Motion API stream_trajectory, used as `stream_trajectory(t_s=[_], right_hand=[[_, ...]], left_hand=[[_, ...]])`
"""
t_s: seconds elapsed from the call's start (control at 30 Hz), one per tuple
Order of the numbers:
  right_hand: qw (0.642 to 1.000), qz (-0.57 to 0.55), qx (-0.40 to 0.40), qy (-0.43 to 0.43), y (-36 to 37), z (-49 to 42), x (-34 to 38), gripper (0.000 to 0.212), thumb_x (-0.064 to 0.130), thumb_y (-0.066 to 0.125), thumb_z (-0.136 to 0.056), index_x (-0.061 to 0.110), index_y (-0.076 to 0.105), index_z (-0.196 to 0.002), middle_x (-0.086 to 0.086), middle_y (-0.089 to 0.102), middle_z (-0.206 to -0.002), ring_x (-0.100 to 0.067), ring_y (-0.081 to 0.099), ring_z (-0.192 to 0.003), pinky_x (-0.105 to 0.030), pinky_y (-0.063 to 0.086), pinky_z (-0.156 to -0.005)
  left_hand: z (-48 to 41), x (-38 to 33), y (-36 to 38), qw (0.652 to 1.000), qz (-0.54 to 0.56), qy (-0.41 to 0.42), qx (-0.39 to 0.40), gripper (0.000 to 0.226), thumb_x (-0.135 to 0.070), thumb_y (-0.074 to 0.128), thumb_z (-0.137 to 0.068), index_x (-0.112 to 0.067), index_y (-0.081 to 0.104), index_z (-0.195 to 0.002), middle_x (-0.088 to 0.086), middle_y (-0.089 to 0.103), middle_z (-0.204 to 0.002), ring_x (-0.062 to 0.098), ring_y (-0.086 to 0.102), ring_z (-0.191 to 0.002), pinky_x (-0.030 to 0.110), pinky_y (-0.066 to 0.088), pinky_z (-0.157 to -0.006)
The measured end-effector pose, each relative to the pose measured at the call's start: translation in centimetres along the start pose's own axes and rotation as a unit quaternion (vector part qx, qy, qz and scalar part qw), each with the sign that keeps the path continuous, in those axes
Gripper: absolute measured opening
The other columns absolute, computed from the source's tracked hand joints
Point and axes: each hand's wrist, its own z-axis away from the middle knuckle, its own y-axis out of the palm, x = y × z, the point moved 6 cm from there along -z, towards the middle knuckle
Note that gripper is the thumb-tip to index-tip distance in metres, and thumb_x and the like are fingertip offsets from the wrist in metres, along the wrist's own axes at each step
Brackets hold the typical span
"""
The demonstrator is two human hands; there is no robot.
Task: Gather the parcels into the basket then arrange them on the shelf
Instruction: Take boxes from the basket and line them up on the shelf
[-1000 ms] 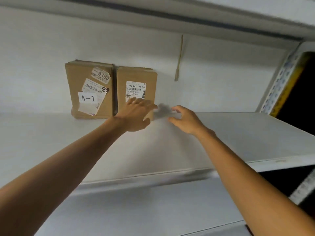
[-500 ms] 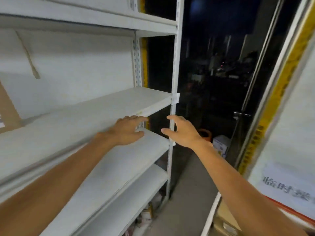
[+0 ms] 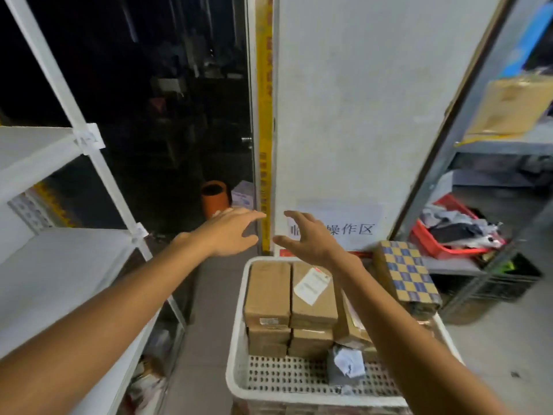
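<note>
A white perforated basket [image 3: 239, 366] stands on the floor at lower centre. It holds several brown cardboard parcels [image 3: 267, 292], one with a white label [image 3: 311, 284], and a small grey bag [image 3: 344, 365]. A blue-and-yellow checked box [image 3: 408, 272] leans at the basket's far right. My left hand [image 3: 230, 232] and my right hand [image 3: 311, 238] hover side by side above the basket's far rim, fingers apart, holding nothing. The white shelf [image 3: 57, 271] is at the left.
A grey metal rack at the right holds a red tray [image 3: 434, 244] of clothes and a brown parcel [image 3: 514, 106] higher up. An orange bin [image 3: 214, 197] stands by the dark doorway. A white wall panel with a paper sign [image 3: 350, 226] is straight ahead.
My view has swung right and down, from the shelf with two standing parcels to the basket on the floor. Both hands left the shelf and now hover over the basket.
</note>
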Motion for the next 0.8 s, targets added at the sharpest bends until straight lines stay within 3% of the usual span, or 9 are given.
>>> stream_trajectory(t_s=[0.23, 0.43, 0.57, 0.8], right_hand=[[0.993, -0.007, 0.008, 0.121, 1.1, 1.0, -9.9, 0.069, 0.048, 0.063, -0.091, 0.019, 0.038, -0.148, -0.01, 0.044, -0.148, -0.028, 0.045, -0.133, -0.044, 0.041, -0.108], [0.98, -0.018, 0.025, 0.196, 3.2, 2.0, -15.7, 0.063, 0.046, 0.064, -0.091, 0.018, 0.043, -0.143, -0.01, 0.049, -0.143, -0.027, 0.048, -0.129, -0.043, 0.044, -0.105], [0.976, -0.026, 0.022, 0.215, 2.9, 2.5, -18.6, 0.058, 0.044, 0.064, -0.091, 0.018, 0.047, -0.139, -0.011, 0.051, -0.14, -0.028, 0.049, -0.128, -0.046, 0.044, -0.105], [0.972, -0.033, -0.021, 0.231, -1.6, 3.4, -25.3, 0.057, 0.041, 0.062, -0.092, 0.016, 0.046, -0.14, -0.01, 0.049, -0.142, -0.027, 0.046, -0.129, -0.037, 0.038, -0.104]], left_hand=[[-7.3, -3.5, 8.8, 0.991, 0.09, 0.071, 0.076, 0.056, -0.031, 0.053, -0.094, -0.028, 0.034, -0.147, 0.0, 0.038, -0.15, 0.021, 0.037, -0.135, 0.037, 0.033, -0.108], [-10.8, -3.4, 15.1, 0.977, 0.15, 0.078, 0.128, 0.054, -0.026, 0.054, -0.094, -0.021, 0.037, -0.145, 0.004, 0.04, -0.149, 0.02, 0.037, -0.136, 0.036, 0.034, -0.11], [-12.8, -5.8, 17.2, 0.971, 0.139, 0.113, 0.156, 0.055, -0.023, 0.055, -0.091, -0.025, 0.038, -0.144, 0.0, 0.044, -0.146, 0.017, 0.041, -0.132, 0.038, 0.039, -0.106], [-17.3, -13.1, 18.5, 0.972, 0.122, 0.134, 0.152, 0.054, -0.026, 0.052, -0.094, -0.025, 0.037, -0.145, 0.002, 0.04, -0.148, 0.019, 0.038, -0.135, 0.037, 0.036, -0.107]])
